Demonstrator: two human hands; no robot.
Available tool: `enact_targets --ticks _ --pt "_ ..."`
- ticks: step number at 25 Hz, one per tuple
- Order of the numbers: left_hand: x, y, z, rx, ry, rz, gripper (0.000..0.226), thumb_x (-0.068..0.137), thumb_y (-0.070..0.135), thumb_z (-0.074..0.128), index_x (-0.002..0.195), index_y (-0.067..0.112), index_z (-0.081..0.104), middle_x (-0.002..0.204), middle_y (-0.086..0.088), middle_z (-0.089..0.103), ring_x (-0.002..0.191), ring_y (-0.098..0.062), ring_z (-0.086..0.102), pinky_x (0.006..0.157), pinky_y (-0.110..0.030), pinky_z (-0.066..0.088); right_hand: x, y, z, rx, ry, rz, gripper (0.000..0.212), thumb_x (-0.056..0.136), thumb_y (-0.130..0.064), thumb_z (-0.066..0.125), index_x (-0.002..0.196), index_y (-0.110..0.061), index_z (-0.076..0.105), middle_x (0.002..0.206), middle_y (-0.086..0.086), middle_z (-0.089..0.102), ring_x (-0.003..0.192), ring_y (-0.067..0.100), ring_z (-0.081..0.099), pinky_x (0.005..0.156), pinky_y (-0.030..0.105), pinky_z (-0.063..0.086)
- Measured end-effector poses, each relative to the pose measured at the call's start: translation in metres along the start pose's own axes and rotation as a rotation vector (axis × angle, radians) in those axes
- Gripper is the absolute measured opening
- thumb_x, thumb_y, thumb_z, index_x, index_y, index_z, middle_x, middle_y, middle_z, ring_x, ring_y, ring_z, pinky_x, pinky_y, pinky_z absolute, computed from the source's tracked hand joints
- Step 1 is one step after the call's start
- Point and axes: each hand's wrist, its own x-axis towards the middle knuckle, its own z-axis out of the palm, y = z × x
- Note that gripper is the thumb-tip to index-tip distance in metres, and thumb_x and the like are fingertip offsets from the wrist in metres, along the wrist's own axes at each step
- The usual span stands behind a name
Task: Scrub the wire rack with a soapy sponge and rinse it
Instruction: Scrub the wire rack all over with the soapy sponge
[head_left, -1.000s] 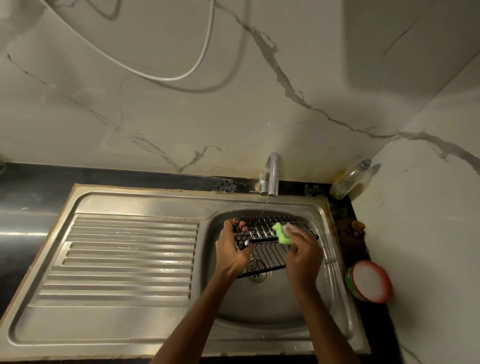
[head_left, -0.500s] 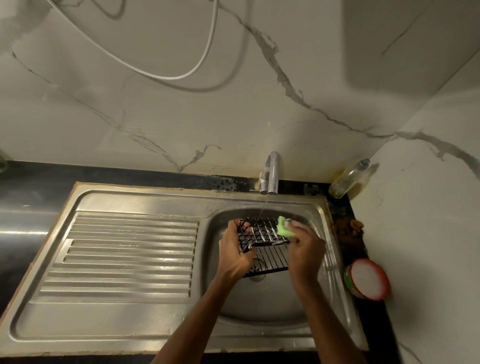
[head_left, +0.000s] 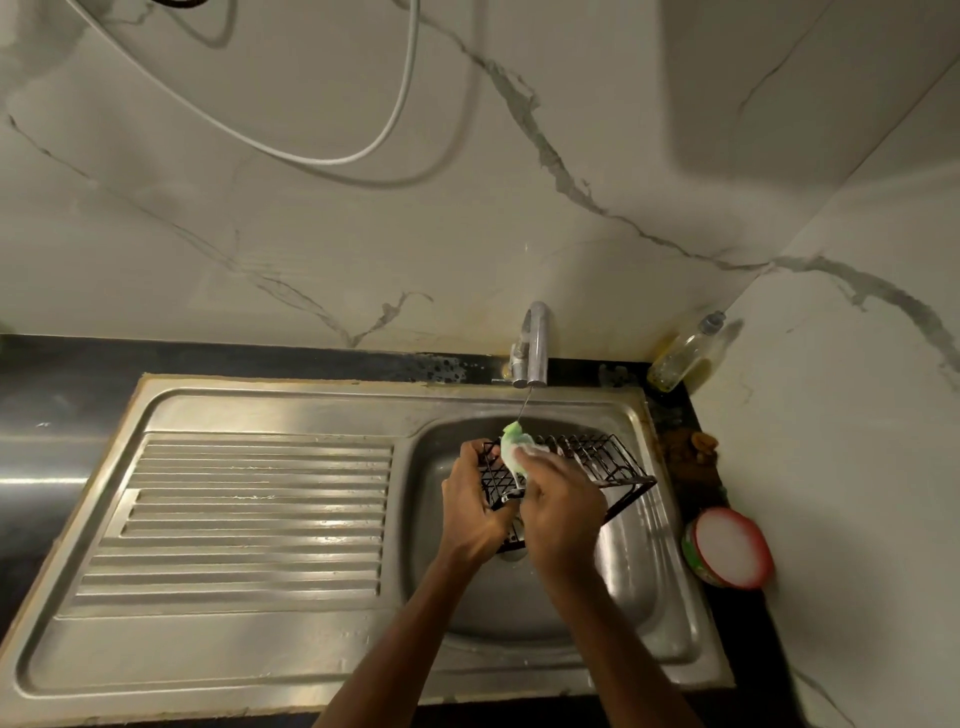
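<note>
Wire rack and both hands are filling the basin's centre; faucet is overhanging behind; ribbed drainboard, frame left, is lying open.

Right hand with green sponge shifted from right part of wire rack to its left end, now close beside left hand. Sponge earlier lay flat near rack's middle bar; now stands on edge, top under thin water stream. Rack's right end, covered a second ago, now exposed and reaching toward sink basin's right wall.
</note>
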Motion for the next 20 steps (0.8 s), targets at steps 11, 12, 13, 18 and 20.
enact_targets --ticks 11,12,13,18,20 --pt "-0.003 -0.01 -0.007 0.096 -0.033 0.041 0.056 0.07 0.037 0.079 0.118 0.029 0.052 0.105 0.012 0.064 0.099 -0.015 0.065 0.086 -0.052 0.055 0.001 0.009 -0.009 0.072 -0.086 0.115 0.037 0.08 0.015 0.064 0.109 -0.006 0.075 0.095 0.005 0.073 0.077 0.015 0.067 0.059 0.021 0.055" --pt "-0.003 -0.009 -0.006 0.135 -0.06 0.039 0.059 0.068 0.038 0.081 0.119 0.033 0.05 0.107 0.015 0.062 0.101 -0.012 0.063 0.089 -0.051 0.055 0.008 0.027 -0.012 0.031 -0.075 0.177 0.035 0.082 0.013 0.064 0.11 -0.007 0.073 0.095 0.006 0.073 0.076 0.016 0.068 0.057 0.02 0.054" --pt "-0.004 -0.007 -0.005 0.168 -0.085 0.041 0.062 0.067 0.04 0.082 0.119 0.036 0.049 0.107 0.018 0.061 0.103 -0.01 0.062 0.092 -0.051 0.053 0.014 0.04 -0.014 -0.026 -0.046 0.261 0.034 0.083 0.011 0.066 0.112 -0.007 0.072 0.094 0.008 0.074 0.075 0.018 0.069 0.057 0.021 0.053" --pt "-0.007 -0.001 -0.003 0.12 -0.042 0.039 0.052 0.072 0.049 0.073 0.116 0.031 0.053 0.102 0.015 0.065 0.095 -0.008 0.063 0.084 -0.047 0.053 -0.008 -0.017 -0.003 0.013 -0.121 0.098 0.041 0.078 0.01 0.058 0.112 -0.009 0.073 0.094 0.005 0.065 0.084 0.018 0.06 0.066 0.028 0.054" --pt "-0.006 -0.002 -0.005 0.124 -0.045 0.049 0.055 0.069 0.044 0.077 0.117 0.031 0.053 0.102 0.014 0.066 0.095 -0.009 0.064 0.084 -0.047 0.053 -0.003 -0.005 -0.012 0.053 -0.121 0.045 0.042 0.078 0.013 0.057 0.112 -0.007 0.073 0.095 0.004 0.061 0.085 0.018 0.058 0.065 0.025 0.052"
